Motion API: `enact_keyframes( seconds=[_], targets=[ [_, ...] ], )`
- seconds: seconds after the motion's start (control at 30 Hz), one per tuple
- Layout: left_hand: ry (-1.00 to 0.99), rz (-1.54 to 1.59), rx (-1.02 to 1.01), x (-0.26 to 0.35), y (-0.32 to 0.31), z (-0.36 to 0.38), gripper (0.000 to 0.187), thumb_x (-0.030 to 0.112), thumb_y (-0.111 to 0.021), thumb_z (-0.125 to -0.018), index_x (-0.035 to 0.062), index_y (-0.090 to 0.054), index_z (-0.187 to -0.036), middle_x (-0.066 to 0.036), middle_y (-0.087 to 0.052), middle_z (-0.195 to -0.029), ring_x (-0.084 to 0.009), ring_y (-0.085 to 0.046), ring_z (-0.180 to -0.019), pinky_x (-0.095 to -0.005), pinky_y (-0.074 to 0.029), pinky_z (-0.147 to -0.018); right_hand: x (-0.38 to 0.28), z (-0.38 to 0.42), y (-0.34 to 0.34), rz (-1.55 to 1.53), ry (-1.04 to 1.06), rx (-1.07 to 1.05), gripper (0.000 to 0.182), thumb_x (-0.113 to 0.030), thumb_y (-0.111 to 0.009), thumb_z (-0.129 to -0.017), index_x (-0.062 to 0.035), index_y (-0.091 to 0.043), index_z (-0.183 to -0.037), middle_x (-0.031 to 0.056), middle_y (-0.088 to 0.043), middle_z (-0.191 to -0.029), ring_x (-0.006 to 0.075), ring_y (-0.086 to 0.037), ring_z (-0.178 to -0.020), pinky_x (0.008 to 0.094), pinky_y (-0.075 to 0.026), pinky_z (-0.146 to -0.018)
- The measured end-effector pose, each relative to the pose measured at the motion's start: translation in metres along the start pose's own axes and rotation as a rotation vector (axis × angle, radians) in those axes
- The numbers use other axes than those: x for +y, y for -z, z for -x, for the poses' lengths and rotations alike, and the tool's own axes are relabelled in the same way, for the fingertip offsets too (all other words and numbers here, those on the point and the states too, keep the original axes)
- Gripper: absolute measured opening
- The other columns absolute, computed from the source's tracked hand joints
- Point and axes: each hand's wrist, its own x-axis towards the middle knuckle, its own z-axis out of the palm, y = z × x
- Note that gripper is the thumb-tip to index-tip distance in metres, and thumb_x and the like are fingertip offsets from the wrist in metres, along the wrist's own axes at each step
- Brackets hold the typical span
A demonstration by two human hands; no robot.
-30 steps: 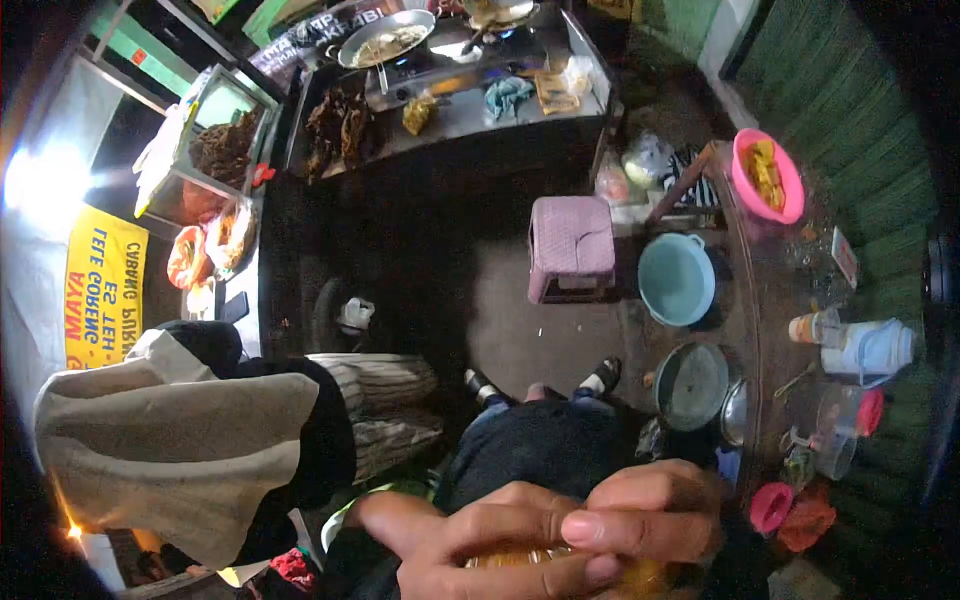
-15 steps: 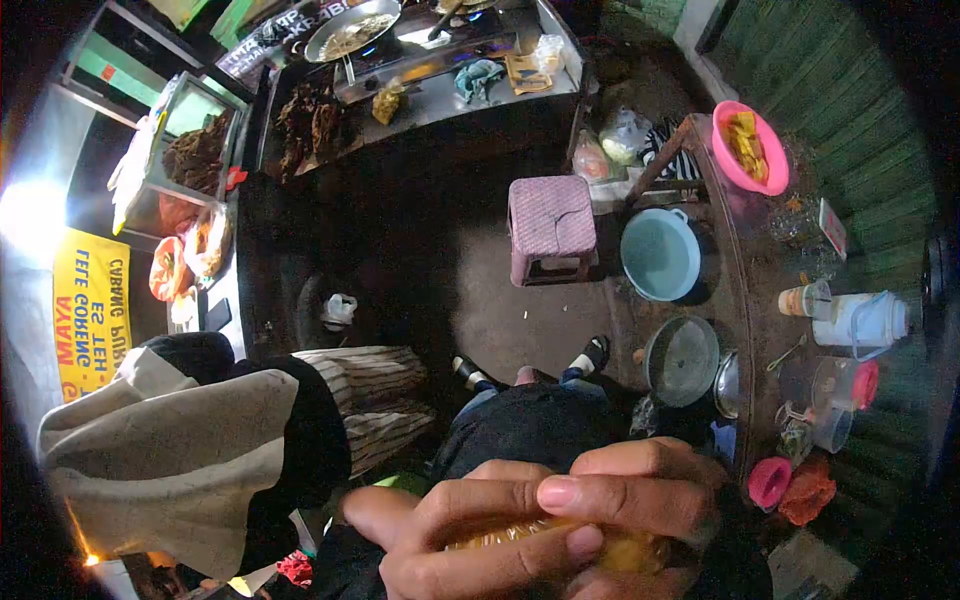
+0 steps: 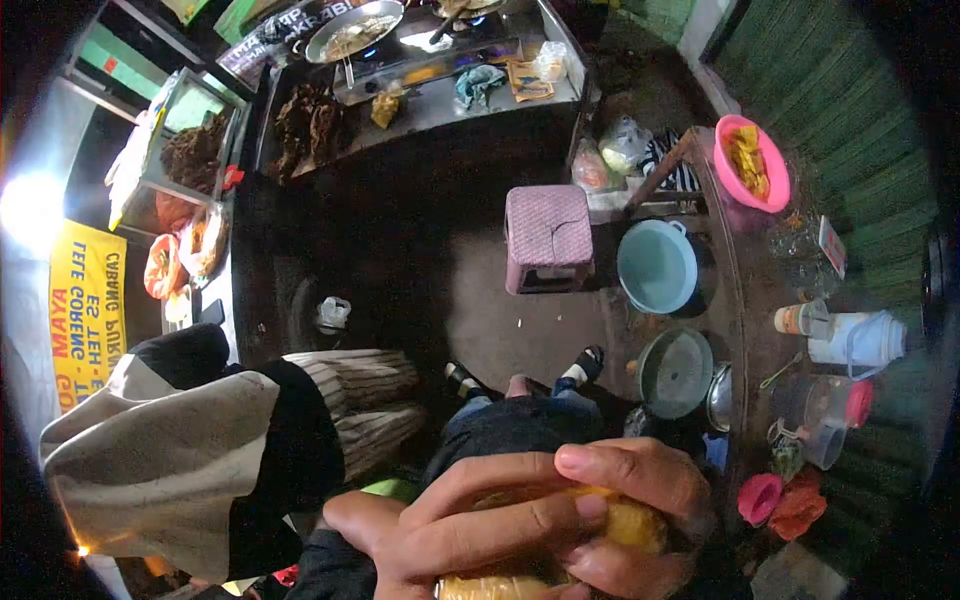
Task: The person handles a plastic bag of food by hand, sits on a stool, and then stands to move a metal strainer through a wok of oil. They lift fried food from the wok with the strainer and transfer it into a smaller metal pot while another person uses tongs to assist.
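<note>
Both hands are close to the camera at the bottom of the head view, wrapped round a yellowish bundle (image 3: pixel 632 526) that looks covered in clear plastic. My left hand (image 3: pixel 470 530) has its fingers bent over the bundle, and part of the yellow stuff shows beneath them at the lower edge. On the right, my right hand (image 3: pixel 645 490) curls over the other end, its fingertips meeting those of the left. What exactly the bundle holds I cannot make out.
A person in a light and black garment (image 3: pixel 170 450) is at the left. Ahead stand a pink stool (image 3: pixel 549 228), a blue basin (image 3: pixel 657 266) and a stove counter (image 3: pixel 430 118) with pans. A wooden table (image 3: pixel 735 300) at right bears a pink bowl (image 3: pixel 727 175).
My fingers have shifted on the bundle, with the left ones spread wider and more yellow showing below them. The surroundings have shifted slightly in the view.
</note>
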Motion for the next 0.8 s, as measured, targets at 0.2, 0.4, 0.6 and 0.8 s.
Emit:
enact_keyframes(
  seconds=[0.2, 0.4, 0.6, 0.8],
  targets=[
    [0.790, -0.150, -0.156, 0.032, 0.012, -0.017, 0.030, 0.019, -0.075, -0.064, 0.0100, -0.068, -0.093, -0.009, -0.060, -0.092, -0.0193, -0.056, -0.095, -0.0382, -0.043, -0.090, 0.024, 0.025, 0.008, -0.186, -0.084, 0.054, 0.034, -0.025, -0.059, -0.079, 0.0013, -0.053, -0.100, 0.0191, -0.058, -0.094, 0.0247, -0.060, -0.075, 0.0312, -0.049, -0.065],
    [0.395, -0.185, -0.052, 0.007, 0.007, -0.009, 0.027, 0.015, -0.073, -0.065, 0.0033, -0.061, -0.086, -0.018, -0.062, -0.093, -0.0309, -0.060, -0.088, -0.0421, -0.049, -0.080, 0.022, -0.004, 0.022, -0.361, -0.415, -0.238, 0.037, -0.017, -0.056, -0.083, 0.0000, -0.050, -0.115, 0.0184, -0.056, -0.109, 0.0251, -0.057, -0.094, 0.0340, -0.043, -0.083],
    [0.566, 0.071, -0.156, 0.007, 0.057, 0.010, 0.032, 0.009, -0.067, -0.070, -0.0066, -0.059, -0.097, -0.027, -0.056, -0.108, -0.0383, -0.055, -0.102, -0.0468, -0.041, -0.091, 0.040, -0.008, -0.007, -0.363, -0.142, -0.291, 0.028, -0.007, -0.056, -0.084, -0.0050, -0.051, -0.112, 0.0215, -0.049, -0.119, 0.0322, -0.050, -0.112, 0.0424, -0.038, -0.098],
    [0.792, 0.052, 0.130, -0.002, 0.075, 0.028, 0.033, 0.004, -0.060, -0.081, -0.0061, -0.047, -0.109, -0.020, -0.052, -0.115, -0.0205, -0.051, -0.107, -0.0311, -0.039, -0.091, 0.054, -0.020, -0.070, -0.230, -0.181, -0.022, 0.036, -0.033, -0.058, -0.083, -0.0005, -0.054, -0.099, 0.0192, -0.057, -0.099, 0.0301, -0.058, -0.091, 0.0352, -0.047, -0.077]
  ],
)
